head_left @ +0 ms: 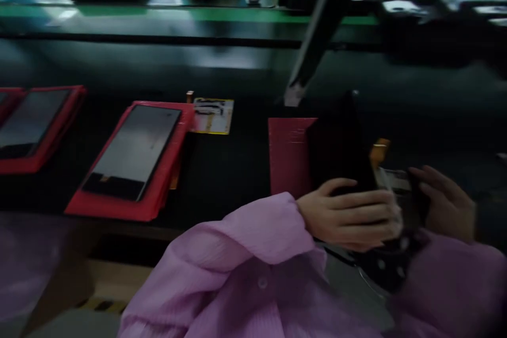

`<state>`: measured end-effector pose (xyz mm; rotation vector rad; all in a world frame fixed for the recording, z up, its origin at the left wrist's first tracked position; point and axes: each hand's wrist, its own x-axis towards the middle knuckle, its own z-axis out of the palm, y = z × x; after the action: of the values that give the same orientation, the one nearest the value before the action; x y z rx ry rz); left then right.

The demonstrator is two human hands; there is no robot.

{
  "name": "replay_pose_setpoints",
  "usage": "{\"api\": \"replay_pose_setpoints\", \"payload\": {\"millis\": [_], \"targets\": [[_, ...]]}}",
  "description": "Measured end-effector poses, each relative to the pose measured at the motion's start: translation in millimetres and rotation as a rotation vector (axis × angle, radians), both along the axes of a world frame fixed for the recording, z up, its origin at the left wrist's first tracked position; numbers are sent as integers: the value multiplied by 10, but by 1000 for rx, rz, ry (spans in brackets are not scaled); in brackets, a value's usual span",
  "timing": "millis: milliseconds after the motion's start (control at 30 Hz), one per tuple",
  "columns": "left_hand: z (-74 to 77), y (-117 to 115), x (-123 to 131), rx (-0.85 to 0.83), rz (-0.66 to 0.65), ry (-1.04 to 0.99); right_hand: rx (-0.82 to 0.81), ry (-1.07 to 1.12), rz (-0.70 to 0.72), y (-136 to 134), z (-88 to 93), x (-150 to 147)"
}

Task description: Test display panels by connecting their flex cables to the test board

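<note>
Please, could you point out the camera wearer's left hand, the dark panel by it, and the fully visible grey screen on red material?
Left hand (344,216): head view, back of the hand near the knuckles.
Dark panel (336,150): head view, its visible face.
Grey screen (133,148): head view, middle of its face.

The head camera looks forward and down over hands (348,217).

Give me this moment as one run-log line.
left grip: at dark panel | right grip: nearby, contact unclear | red sheet: partly hidden | farther left: grey screen on red pad
</note>
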<state>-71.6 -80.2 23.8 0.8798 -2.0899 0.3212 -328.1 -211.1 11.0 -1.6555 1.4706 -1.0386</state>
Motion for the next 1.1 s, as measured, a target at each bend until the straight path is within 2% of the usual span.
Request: {"api": "replay_pose_setpoints", "payload": {"millis": [67,133,267,433,600,700,833,1100], "targets": [[-13,2,-4,-204,77,126,47,-133,-76,13,-9,-94],[19,19,3,-294,97,207,61,-188,-80,-6,-17,-92],[94,46,10,-253,50,272,56,-178,-25,-53,-26,-51],[99,48,-6,-235,-4,327,52,-211,53,-91,-62,-125],[87,39,-11,-233,-3,370,70,-192,314,-108,-42,-261],[82,26,-13,-261,0,387,81,-163,408,-117,-25,-314],[86,12,-20,-291,2,388,54,-143,443,-130,-35,-327],[83,15,-40,-273,11,409,57,-136,414,-134,-51,-308]]}}
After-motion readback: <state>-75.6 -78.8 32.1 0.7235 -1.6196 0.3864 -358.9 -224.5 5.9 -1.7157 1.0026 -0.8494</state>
